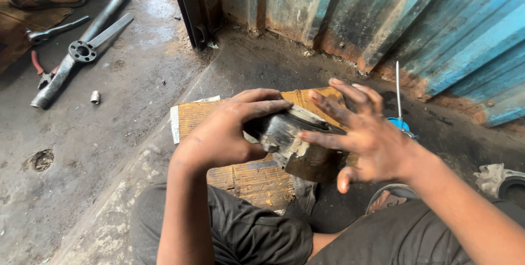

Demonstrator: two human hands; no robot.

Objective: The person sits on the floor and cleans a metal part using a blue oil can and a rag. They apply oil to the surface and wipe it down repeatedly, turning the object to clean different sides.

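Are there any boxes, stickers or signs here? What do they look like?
Flattened cardboard: brown and ribbed, lying on the ground under the dark metal part held by the left hand and right hand.
No stickers, signs or screens show.

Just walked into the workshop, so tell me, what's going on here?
A person sits on the ground holding a greasy, round metal part over a wooden board. The left hand grips the part; the right hand presses open fingers against its side. A long metal bar, a wrench and pliers lie on the concrete floor to the left.
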